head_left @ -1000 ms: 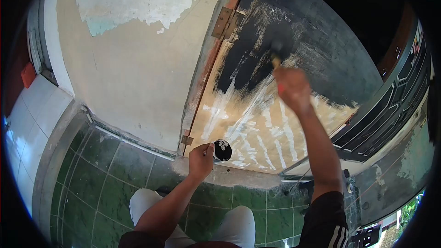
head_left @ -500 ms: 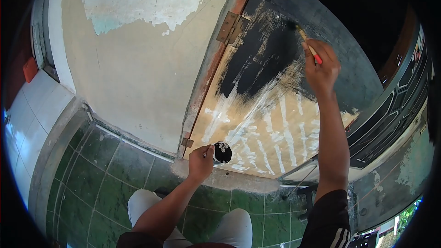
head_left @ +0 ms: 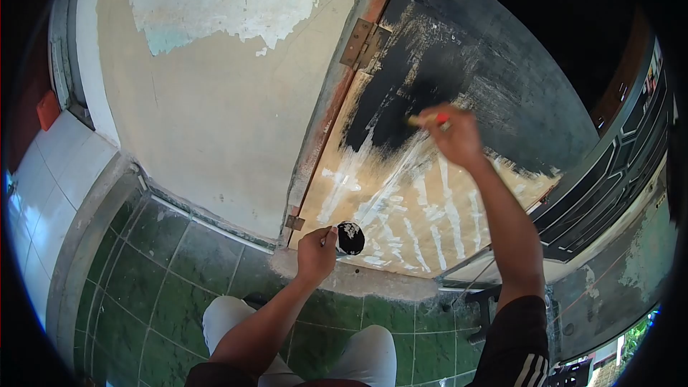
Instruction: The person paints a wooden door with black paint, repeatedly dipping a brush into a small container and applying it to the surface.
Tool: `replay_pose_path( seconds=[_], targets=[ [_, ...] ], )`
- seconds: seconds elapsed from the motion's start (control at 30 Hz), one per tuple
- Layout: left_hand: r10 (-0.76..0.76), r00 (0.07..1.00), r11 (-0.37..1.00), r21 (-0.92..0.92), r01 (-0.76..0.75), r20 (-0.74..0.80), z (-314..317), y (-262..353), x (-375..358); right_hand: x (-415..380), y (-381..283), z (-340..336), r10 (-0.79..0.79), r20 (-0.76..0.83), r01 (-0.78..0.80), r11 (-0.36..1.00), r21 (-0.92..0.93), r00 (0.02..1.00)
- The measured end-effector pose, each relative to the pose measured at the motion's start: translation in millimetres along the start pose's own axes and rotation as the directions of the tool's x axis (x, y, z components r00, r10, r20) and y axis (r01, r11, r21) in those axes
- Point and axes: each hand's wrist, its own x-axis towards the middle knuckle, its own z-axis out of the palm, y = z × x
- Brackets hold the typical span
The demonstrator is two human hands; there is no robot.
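Observation:
My right hand is closed around a paintbrush with a red-ended handle, its bristles against the black-painted part of a wooden door. Dark paint covers the door's upper part; the lower part is pale wood crossed by white streaks. Down by the door's lower hinge side, my left hand grips a small cup by its edge. Black paint coats the inside of the cup, with a whitish patch showing in it.
A beige wall with peeling paint stands left of the door. Rusty hinges join the door to a worn reddish frame. Green floor tiles lie below, and a dark metal grille is at the right.
My right hand has swept the brush down and to the left across the door. More of the pale strip toward the right is now dark. My left hand and the cup have barely moved.

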Motion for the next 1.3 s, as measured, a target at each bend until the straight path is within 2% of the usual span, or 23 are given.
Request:
replay_pose_path(
  seconds=[0.03,0.1,0.17,0.2,0.27,0.37,0.43,0.5,0.57,0.63,0.7,0.73,0.77,0.8,0.87,0.9,0.97,1.07,1.13,1.2,1.23,1.3],
  targets=[
    [0.005,1.000,1.000,-0.004,-0.005,-0.001,0.1,1.0,-0.6,16.4,-0.8,-19.8,-0.079,-0.074,0.078,0.997,-0.014,0.994],
    [0.045,0.999,0.999,-0.014,-0.045,-0.018,1.8,-2.5,1.1,35.6,-31.7,-52.0,-0.059,-0.197,0.031,0.990,-0.140,0.979],
    [0.106,0.993,0.994,-0.027,-0.108,-0.047,6.4,-13.9,2.9,42.7,-33.5,-58.6,-0.395,-0.314,0.244,0.871,-0.427,0.863],
    [0.105,0.993,0.994,-0.024,-0.106,-0.044,7.1,-14.3,2.4,43.3,-32.9,-59.1,-0.555,-0.328,0.312,0.763,-0.566,0.764],
    [0.104,0.994,0.994,-0.012,-0.105,-0.038,6.2,-13.8,2.3,24.9,-26.6,-39.4,-0.672,-0.175,0.375,0.588,-0.717,0.720],
    [0.056,0.998,0.998,-0.028,-0.057,-0.020,5.3,-6.3,-1.4,-23.3,-2.2,32.6,-0.614,0.117,0.521,0.534,-0.666,0.780],
    [0.097,0.995,0.995,-0.008,-0.097,-0.037,5.2,-12.9,-2.1,-58.6,-6.2,66.7,-0.598,0.201,0.600,0.604,-0.525,0.776],
    [0.106,0.994,0.994,-0.009,-0.107,-0.040,6.1,-15.3,-2.1,-79.3,-14.0,85.2,-0.513,0.251,0.571,0.738,-0.360,0.821],
    [0.089,0.996,0.996,-0.018,-0.089,-0.024,4.5,-14.6,-0.2,-81.9,-22.1,83.5,-0.327,0.296,0.367,0.926,-0.088,0.897],
    [0.105,0.994,0.994,-0.017,-0.105,-0.035,2.9,-14.2,-0.7,-67.1,-16.5,71.4,-0.090,0.206,0.064,0.989,0.130,0.974],
    [0.107,0.993,0.994,-0.015,-0.107,-0.045,2.4,-12.4,-0.9,-30.0,1.2,39.9,-0.066,0.066,0.059,0.992,0.115,0.996],
    [0.099,0.994,0.995,-0.013,-0.100,-0.049,1.8,-11.5,-1.3,-10.3,18.3,21.8,-0.043,-0.009,0.043,0.998,0.047,0.999],
    [0.093,0.994,0.996,-0.009,-0.094,-0.053,0.8,-11.0,-0.7,8.3,10.1,-4.0,0.014,-0.051,-0.012,1.000,0.027,0.999],
    [0.090,0.995,0.996,-0.012,-0.090,-0.051,0.1,-11.5,-1.0,22.5,-2.1,-25.3,-0.003,-0.130,0.005,1.000,0.010,0.992],
    [0.083,0.995,0.996,-0.024,-0.085,-0.049,0.9,-12.0,-0.1,42.7,-37.1,-58.9,0.034,-0.228,-0.063,0.990,-0.122,0.973],
    [0.087,0.995,0.996,-0.023,-0.088,-0.045,1.0,-11.9,0.0,44.7,-36.6,-59.4,-0.184,-0.305,0.095,0.954,-0.286,0.934],
    [0.094,0.995,0.995,-0.020,-0.095,-0.033,0.3,-11.9,-0.3,44.9,-36.0,-59.3,-0.599,-0.333,0.318,0.726,-0.609,0.729],
    [0.144,0.988,0.989,-0.018,-0.145,-0.050,4.3,-16.7,-0.3,9.2,-20.2,-16.4,-0.621,-0.081,0.372,0.563,-0.738,0.779],
    [0.086,0.996,0.996,-0.007,-0.086,-0.012,2.9,-8.9,-2.4,-30.6,1.4,29.6,-0.593,0.041,0.454,0.569,-0.686,0.804],
    [0.061,0.998,0.998,-0.005,-0.061,0.005,3.0,-6.1,-1.8,-67.5,-4.2,55.5,-0.584,0.111,0.542,0.644,-0.541,0.804],
    [0.063,0.998,0.998,-0.006,-0.063,0.006,3.1,-7.8,-2.6,-82.7,-4.0,67.6,-0.544,0.114,0.526,0.703,-0.478,0.831],
    [0.063,0.998,0.998,-0.005,-0.063,0.012,0.8,-7.3,-4.1,-101.4,-9.4,71.2,-0.391,0.203,0.426,0.887,-0.179,0.898]
  ],
)
